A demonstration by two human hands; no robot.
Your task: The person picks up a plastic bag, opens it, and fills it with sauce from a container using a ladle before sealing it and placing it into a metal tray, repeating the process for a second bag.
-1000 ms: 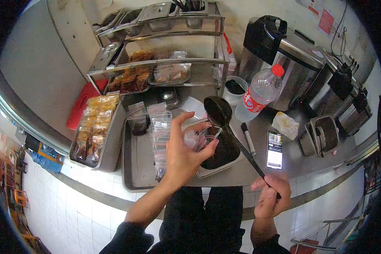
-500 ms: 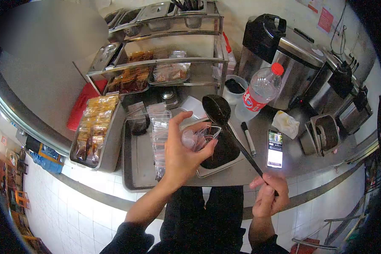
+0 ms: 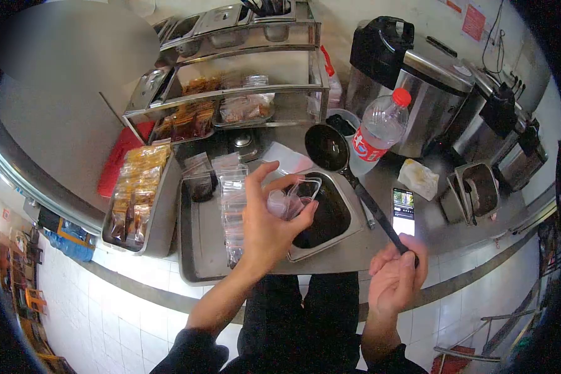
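My left hand [image 3: 267, 229] is curled round a small clear plastic bag [image 3: 285, 203], its mouth held apart between thumb and fingers. In my right hand [image 3: 397, 277] is the handle end of a black ladle [image 3: 326, 148]. The ladle's bowl is up and to the right of the bag, in front of the bottle. Below the bag sits a square metal pan [image 3: 357, 219] with dark contents, partly hidden by my left hand. A row of clear zip bags [image 3: 232, 199] lies in a metal tray [image 3: 201, 257] to the left.
Bags of brown filling [image 3: 144, 181] fill a deep pan at the left. A metal rack [image 3: 255, 93] stands behind. A red-capped plastic bottle [image 3: 380, 128], a phone [image 3: 404, 212], a crumpled cloth [image 3: 419, 179] and large steel urns [image 3: 421, 100] are on the right.
The ladle has swung slightly right, and its bowl now tilts towards the camera. My right hand has shifted a little to the right, now overlapping the phone's lower end. My left hand keeps the bag.
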